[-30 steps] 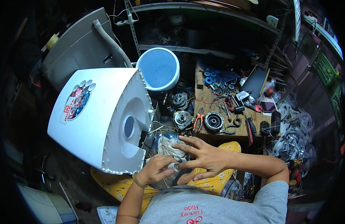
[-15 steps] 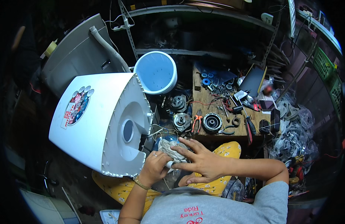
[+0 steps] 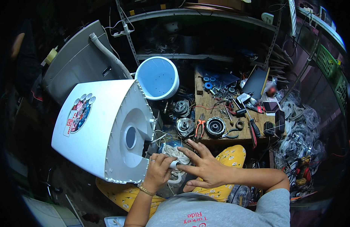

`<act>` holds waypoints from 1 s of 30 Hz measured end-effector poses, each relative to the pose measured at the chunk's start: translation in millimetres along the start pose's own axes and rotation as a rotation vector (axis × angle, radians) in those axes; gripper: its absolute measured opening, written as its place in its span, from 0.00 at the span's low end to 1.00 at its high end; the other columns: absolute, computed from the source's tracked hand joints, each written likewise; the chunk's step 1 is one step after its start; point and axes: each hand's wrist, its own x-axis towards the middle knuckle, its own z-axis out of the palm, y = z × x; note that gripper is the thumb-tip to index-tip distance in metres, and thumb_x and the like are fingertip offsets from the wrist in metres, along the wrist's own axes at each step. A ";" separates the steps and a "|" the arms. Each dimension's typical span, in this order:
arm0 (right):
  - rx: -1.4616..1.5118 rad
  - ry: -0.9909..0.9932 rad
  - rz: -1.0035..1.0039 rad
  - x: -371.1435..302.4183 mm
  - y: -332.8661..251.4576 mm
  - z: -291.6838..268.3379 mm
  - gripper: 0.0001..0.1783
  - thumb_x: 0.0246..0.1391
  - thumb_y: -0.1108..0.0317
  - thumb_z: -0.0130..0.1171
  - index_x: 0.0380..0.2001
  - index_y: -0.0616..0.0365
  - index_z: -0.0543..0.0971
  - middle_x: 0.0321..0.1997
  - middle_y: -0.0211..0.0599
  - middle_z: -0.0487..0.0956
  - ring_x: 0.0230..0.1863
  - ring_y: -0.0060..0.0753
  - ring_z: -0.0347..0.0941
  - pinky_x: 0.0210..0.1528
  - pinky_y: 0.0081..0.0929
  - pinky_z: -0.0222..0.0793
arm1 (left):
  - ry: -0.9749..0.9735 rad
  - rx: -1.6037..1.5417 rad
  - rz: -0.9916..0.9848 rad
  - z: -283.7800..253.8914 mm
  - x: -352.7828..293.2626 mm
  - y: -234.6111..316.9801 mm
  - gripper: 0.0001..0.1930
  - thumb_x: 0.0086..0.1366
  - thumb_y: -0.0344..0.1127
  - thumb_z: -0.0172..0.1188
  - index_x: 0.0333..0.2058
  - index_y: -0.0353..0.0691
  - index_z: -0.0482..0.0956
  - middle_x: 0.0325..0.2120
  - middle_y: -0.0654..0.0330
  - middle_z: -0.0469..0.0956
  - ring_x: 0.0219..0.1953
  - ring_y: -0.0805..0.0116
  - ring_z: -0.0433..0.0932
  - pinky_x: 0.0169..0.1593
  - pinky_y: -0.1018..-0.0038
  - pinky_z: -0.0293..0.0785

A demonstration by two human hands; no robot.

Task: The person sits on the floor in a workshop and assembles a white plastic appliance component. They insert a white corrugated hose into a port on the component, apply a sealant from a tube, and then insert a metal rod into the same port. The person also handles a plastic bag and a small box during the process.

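Observation:
My left hand (image 3: 157,171) is closed around a short white tube (image 3: 174,164), its kind not clear, with its end pointing right. Beside that end, my right hand (image 3: 202,165) has its fingers spread; one fingertip meets or nearly meets the tube's opening. Beneath both hands lies a crumpled whitish cloth (image 3: 171,150), partly hidden. Close to the left of my left hand, a large white plastic machine housing (image 3: 95,130) rests on its side. Its end face shows a round hole and a cut-out notch.
A wooden board (image 3: 230,132) ahead carries orange-handled pliers (image 3: 200,126), a round black part (image 3: 215,126), a screwdriver (image 3: 254,128) and small parts. Motors (image 3: 185,126) sit left of it. Behind stand a light-blue perforated tub (image 3: 158,78) and a grey panel (image 3: 78,62) with a hose.
The left hand has turned slightly, and more of the white tube shows. My right hand stays beside it with fingers spread. The whole view has shifted slightly.

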 end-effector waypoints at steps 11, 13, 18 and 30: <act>-0.145 -0.010 -0.259 11.3 15.1 -27.2 0.22 0.46 0.48 0.58 0.45 0.40 0.78 0.72 0.43 0.48 0.73 0.57 0.36 0.64 0.70 0.37 | -0.175 -0.172 -0.003 6.1 -3.1 -10.6 0.23 0.47 0.23 0.59 0.45 0.40 0.71 0.40 0.52 0.71 0.41 0.49 0.68 0.46 0.60 0.65; -0.211 -0.127 -0.334 21.0 18.0 -33.6 0.22 0.43 0.49 0.59 0.43 0.39 0.80 0.72 0.41 0.48 0.73 0.54 0.35 0.64 0.71 0.36 | -0.213 -0.192 0.034 7.7 -2.7 -12.5 0.22 0.49 0.24 0.60 0.46 0.38 0.70 0.42 0.51 0.70 0.43 0.48 0.67 0.48 0.59 0.64; -0.410 -0.287 -0.374 35.8 17.3 -41.1 0.23 0.47 0.44 0.55 0.46 0.35 0.78 0.74 0.34 0.44 0.74 0.49 0.32 0.67 0.71 0.29 | -0.207 -0.269 -0.003 4.0 -2.8 -11.1 0.23 0.50 0.27 0.60 0.48 0.39 0.70 0.45 0.50 0.69 0.45 0.48 0.67 0.50 0.58 0.63; 0.313 0.051 0.256 -5.1 -4.3 35.6 0.26 0.56 0.59 0.51 0.60 0.46 0.67 0.69 0.54 0.48 0.69 0.67 0.37 0.67 0.58 0.37 | 0.166 0.026 -0.089 29.9 -13.7 -17.8 0.25 0.45 0.20 0.59 0.43 0.48 0.73 0.33 0.55 0.66 0.38 0.56 0.65 0.44 0.62 0.61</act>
